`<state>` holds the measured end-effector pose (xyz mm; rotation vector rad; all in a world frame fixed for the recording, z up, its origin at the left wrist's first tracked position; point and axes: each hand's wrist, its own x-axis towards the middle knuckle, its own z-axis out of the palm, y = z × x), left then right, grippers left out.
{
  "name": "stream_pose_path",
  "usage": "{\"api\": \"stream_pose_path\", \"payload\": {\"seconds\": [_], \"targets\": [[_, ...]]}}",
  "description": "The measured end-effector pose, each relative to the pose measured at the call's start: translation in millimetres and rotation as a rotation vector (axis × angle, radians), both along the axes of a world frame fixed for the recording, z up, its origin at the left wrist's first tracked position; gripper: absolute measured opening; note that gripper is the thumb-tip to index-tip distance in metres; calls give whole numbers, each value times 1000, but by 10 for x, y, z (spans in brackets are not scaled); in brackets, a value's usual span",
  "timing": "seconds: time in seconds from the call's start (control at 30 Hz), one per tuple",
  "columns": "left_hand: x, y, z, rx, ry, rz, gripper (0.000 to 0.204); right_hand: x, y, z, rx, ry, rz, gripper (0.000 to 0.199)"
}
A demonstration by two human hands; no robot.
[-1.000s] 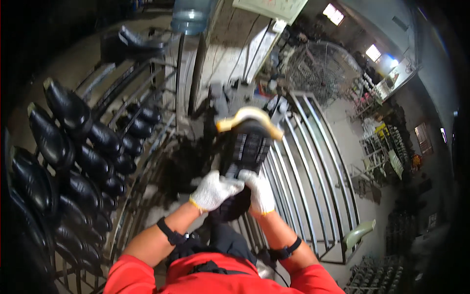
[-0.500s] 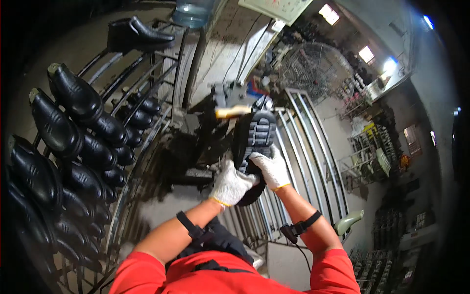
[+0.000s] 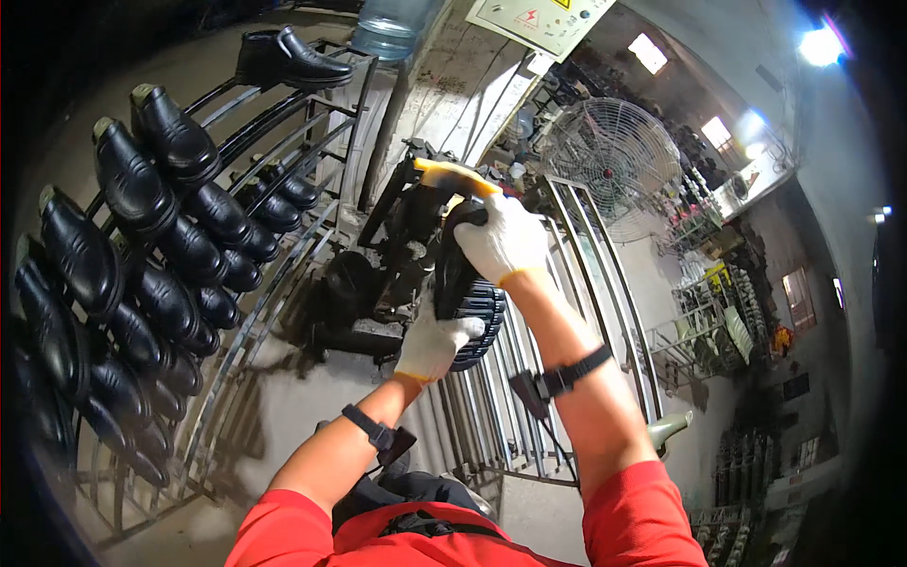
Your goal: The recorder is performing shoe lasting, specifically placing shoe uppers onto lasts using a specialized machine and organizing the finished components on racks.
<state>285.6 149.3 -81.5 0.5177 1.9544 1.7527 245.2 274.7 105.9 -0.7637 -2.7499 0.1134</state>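
White-gloved left hand [image 3: 433,346] and right hand [image 3: 507,242], two on one black shoe [image 3: 483,315].

A single black shoe [image 3: 459,272] is held off the ground in front of the body, gripped near its lower end by the left hand [image 3: 435,344] and at its upper end by the right hand [image 3: 504,240]. It is held lengthwise away from the wearer and tipped on its side, so that the sole [image 3: 483,317] (dark, cut with deep crosswise ribs) is turned toward the right. The upper is partly hidden by the fingers.
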Motion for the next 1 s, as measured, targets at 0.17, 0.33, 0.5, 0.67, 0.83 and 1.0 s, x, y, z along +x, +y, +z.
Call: {"api": "stream_pose_path", "payload": {"seconds": [0.17,0.33,0.5,0.67,0.83,1.0], "targets": [[195,186,62,-20,87,16,96,-74,265,147,-25,8,68,44],[370,474,-10,132,53,-2,94,-8,380,-33,28,33,161,40],[668,224,-495,106,220,-158,88,781,348,-398,-2,409,271,28],[759,241,-463,127,32,-335,90,1276,509,-416,-81,414,326,42],[646,94,-548,195,-346,-766,94,2574,240,-789,-348,399,250,61],[1007,221,-712,65,-867,-614,49,3137,495,-815,-648,214,187,97]]}}
